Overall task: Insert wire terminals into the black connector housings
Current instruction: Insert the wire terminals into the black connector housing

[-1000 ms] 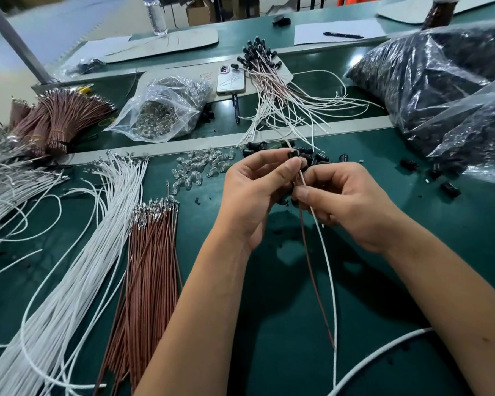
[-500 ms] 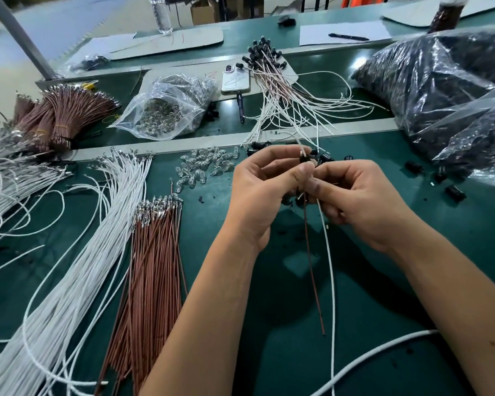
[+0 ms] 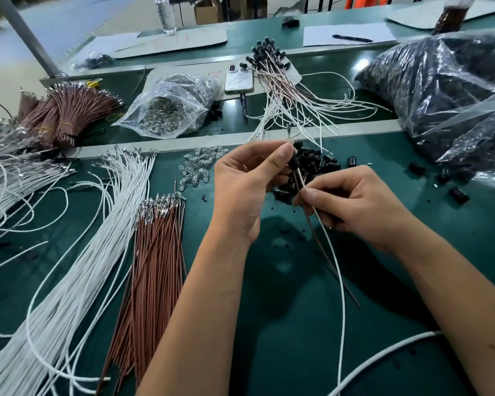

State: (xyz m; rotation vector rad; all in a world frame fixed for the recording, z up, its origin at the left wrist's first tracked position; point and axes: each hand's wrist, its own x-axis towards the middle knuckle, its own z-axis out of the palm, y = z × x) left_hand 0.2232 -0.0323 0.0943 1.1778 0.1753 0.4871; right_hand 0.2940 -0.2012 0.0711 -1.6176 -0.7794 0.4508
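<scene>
On the green table point(image 3: 269, 324), white wires point(image 3: 77, 270) and brown wires point(image 3: 157, 252) are lying at the left of the frame. A heap of black housings point(image 3: 317, 164) is sitting in the upper middle, partly hidden behind the hands. The left hand point(image 3: 246, 190) is pinching one black housing point(image 3: 294, 162) between thumb and fingers. The right hand point(image 3: 355, 204), fingers curled, is pinching a white wire point(image 3: 336, 264) and a brown wire point(image 3: 316, 238) just below that housing.

Wire bundles point(image 3: 69, 252) are spread at the frame's left on the surface point(image 3: 297, 338); loose housings point(image 3: 317, 164) are piled at centre, bags point(image 3: 440, 90) at upper right.
</scene>
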